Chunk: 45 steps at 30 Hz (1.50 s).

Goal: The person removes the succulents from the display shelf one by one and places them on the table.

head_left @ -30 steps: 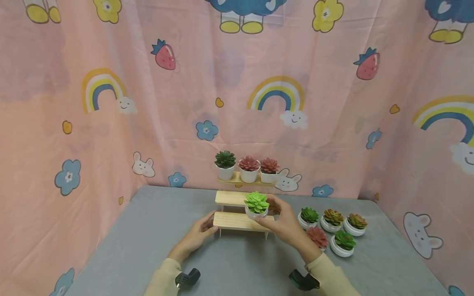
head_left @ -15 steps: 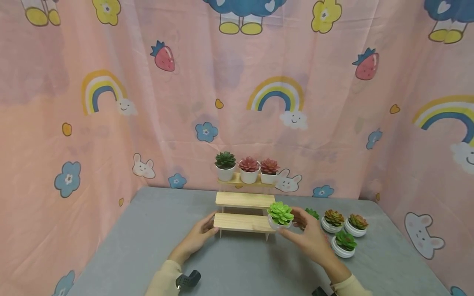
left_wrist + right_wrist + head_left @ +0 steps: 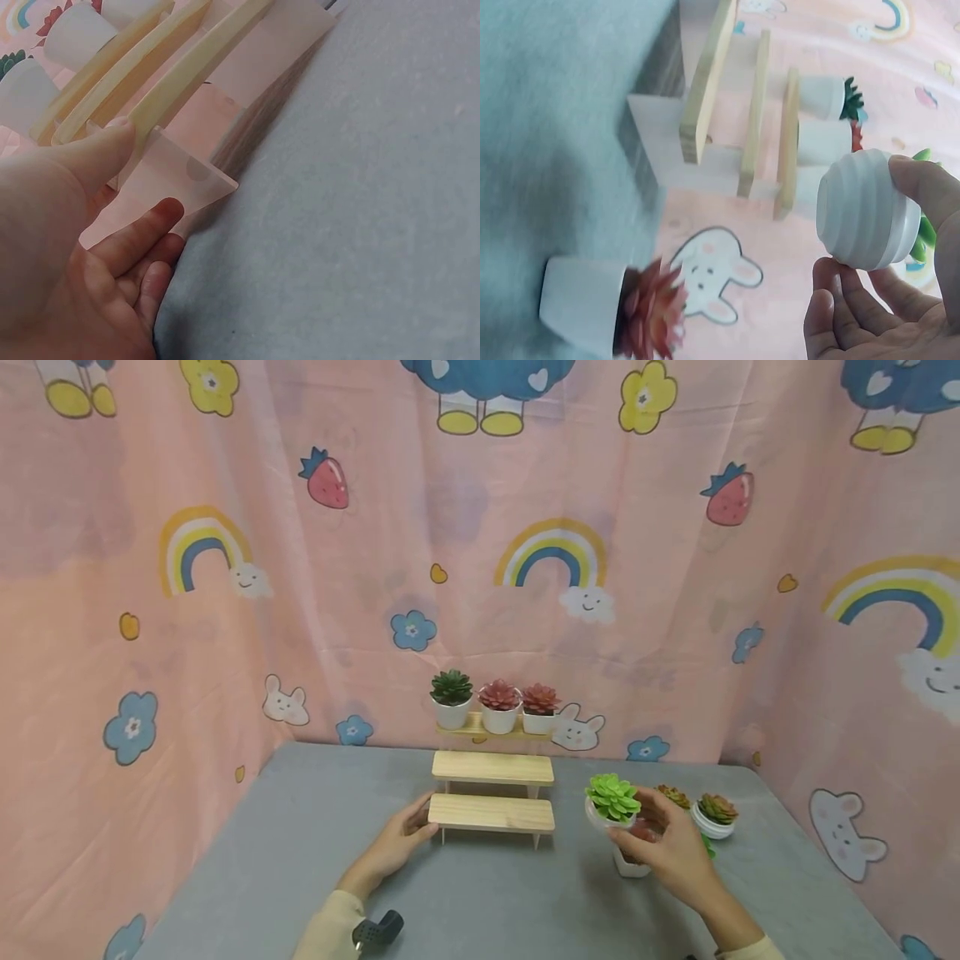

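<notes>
My right hand (image 3: 682, 853) holds a bright green potted succulent (image 3: 613, 797) above the table, right of a tiered wooden stand (image 3: 491, 811). In the right wrist view, thumb and fingers grip its ribbed white pot (image 3: 864, 210). My left hand (image 3: 392, 847) holds the stand's left end. The left wrist view shows the thumb on a wooden step edge (image 3: 196, 69) and fingertips against the translucent side panel (image 3: 176, 174). On the top step stand a dark green succulent (image 3: 452, 688) and two red succulents (image 3: 500, 695), all in white pots.
Under the right hand, a red succulent in a squarish white pot (image 3: 632, 865) stands on the grey table (image 3: 322, 806). Other succulents are partly hidden behind that hand; a brownish one (image 3: 717, 811) shows to its right. A pink patterned curtain (image 3: 360, 568) hangs behind.
My right hand has carried the bright green succulent from over the stand's lower steps to the right, away from it. The left hand has stayed at the stand's left end.
</notes>
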Motion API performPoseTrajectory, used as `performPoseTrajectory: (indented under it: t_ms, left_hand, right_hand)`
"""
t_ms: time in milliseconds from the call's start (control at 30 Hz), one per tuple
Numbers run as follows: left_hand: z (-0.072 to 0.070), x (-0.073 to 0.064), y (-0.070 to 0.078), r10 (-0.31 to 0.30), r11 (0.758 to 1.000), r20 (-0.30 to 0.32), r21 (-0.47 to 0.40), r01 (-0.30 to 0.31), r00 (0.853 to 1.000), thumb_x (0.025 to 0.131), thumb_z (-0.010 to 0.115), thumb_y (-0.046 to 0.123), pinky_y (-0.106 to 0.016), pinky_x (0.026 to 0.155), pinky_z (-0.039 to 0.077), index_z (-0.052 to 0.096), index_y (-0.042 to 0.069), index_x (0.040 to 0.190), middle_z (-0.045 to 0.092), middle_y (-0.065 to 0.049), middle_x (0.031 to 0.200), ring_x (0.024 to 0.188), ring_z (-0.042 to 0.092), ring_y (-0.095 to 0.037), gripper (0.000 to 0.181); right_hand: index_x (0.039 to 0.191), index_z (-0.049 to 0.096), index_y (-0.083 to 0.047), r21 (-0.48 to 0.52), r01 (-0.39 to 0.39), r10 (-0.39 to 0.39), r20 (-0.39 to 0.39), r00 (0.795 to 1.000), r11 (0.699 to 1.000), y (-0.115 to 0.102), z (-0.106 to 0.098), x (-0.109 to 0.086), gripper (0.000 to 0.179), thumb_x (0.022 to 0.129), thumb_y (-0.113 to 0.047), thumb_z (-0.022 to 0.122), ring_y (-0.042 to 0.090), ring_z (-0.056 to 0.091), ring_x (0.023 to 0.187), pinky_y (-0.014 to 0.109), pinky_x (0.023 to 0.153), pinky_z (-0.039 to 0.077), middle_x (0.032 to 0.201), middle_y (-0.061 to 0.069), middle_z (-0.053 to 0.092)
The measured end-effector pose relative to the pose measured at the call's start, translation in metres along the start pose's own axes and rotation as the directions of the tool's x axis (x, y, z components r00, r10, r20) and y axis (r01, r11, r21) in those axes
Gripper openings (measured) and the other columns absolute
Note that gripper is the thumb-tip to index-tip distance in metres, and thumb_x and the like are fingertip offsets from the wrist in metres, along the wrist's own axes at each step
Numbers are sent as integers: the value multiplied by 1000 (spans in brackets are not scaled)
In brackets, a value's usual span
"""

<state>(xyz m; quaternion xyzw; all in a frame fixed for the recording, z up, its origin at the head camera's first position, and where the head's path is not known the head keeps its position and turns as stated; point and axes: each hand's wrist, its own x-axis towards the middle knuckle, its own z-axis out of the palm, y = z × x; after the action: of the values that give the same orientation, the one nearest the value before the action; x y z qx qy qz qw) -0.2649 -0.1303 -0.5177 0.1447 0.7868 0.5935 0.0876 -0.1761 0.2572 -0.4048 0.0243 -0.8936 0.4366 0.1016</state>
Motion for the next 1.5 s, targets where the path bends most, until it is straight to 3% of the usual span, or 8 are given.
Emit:
performPoseTrajectory:
  t_ms: [167, 267, 700, 967, 1133, 1200, 1333, 1500]
  left_hand:
    - [0, -1, 1, 1, 1000, 2, 5, -1, 1000, 102, 60, 34, -63, 113, 38, 30, 12, 160, 54, -23, 147, 138, 49, -42, 68]
    - [-1, -2, 1, 12, 1000, 5, 4, -12, 1000, 102, 60, 34, -63, 113, 38, 30, 11, 160, 53, -24, 147, 138, 49, -42, 69]
    - [-1, 0, -7, 1, 1000, 7, -10, -1, 1000, 102, 61, 34, -62, 112, 40, 30, 13, 160, 53, -24, 148, 138, 50, -42, 69]
    - [-2, 0, -4, 5, 1000, 8, -10, -5, 1000, 102, 61, 36, -63, 111, 40, 30, 12, 160, 51, -25, 149, 139, 48, -45, 71]
    - [-2, 1, -4, 8, 1000, 7, -8, -8, 1000, 101, 61, 35, -63, 111, 40, 31, 13, 160, 51, -25, 150, 138, 49, -44, 70]
    - [-2, 2, -5, 14, 1000, 10, -7, -14, 1000, 102, 61, 35, -63, 111, 40, 31, 13, 160, 51, -24, 150, 138, 49, -43, 69]
    - [-1, 2, -6, 18, 1000, 17, -6, -17, 1000, 102, 61, 35, -64, 112, 39, 30, 13, 160, 51, -24, 150, 139, 49, -44, 69]
    - [-2, 2, -6, 17, 1000, 8, -9, -17, 1000, 102, 61, 35, -64, 112, 38, 30, 12, 160, 52, -24, 149, 138, 50, -42, 70]
  right_hand:
    - [143, 48, 4, 1, 27, -27, -43, 999, 1000, 13, -14, -4, 69, 90, -25, 79, -14, 52, 100, 25, 84, 55, 139, 25, 55]
    - [144, 45, 7, 2, 21, -21, -61, 998, 1000, 21, -22, -6, 71, 90, -23, 79, -24, 46, 95, 17, 81, 53, 140, 28, 54]
    - [152, 29, 12, -53, -196, 195, -29, 980, 979, 60, -52, -15, 88, 93, -35, 75, -24, 40, 87, 10, 76, 48, 146, 37, 45]
    - [145, 40, 14, -38, -124, 117, -141, 983, 992, 87, -60, -18, 76, 92, -27, 76, -27, 42, 88, 3, 72, 46, 139, 37, 51]
    - [141, 45, 14, -29, -140, 133, -185, 974, 990, 104, -66, -15, 72, 91, -25, 78, -25, 47, 86, 3, 71, 47, 119, 7, 65]
    - [141, 43, 15, -31, -153, 144, -191, 971, 988, 109, -69, -14, 73, 90, -24, 78, -25, 46, 85, 3, 70, 46, 118, 9, 66]
    - [144, 37, 19, -47, -206, 194, -183, 964, 977, 118, -76, -15, 80, 92, -29, 76, -27, 39, 83, 1, 68, 43, 132, 38, 54]
    - [150, 27, 18, -59, -303, 290, -163, 943, 951, 125, -88, -12, 92, 94, -40, 72, -25, 41, 84, 0, 67, 40, 144, 42, 42]
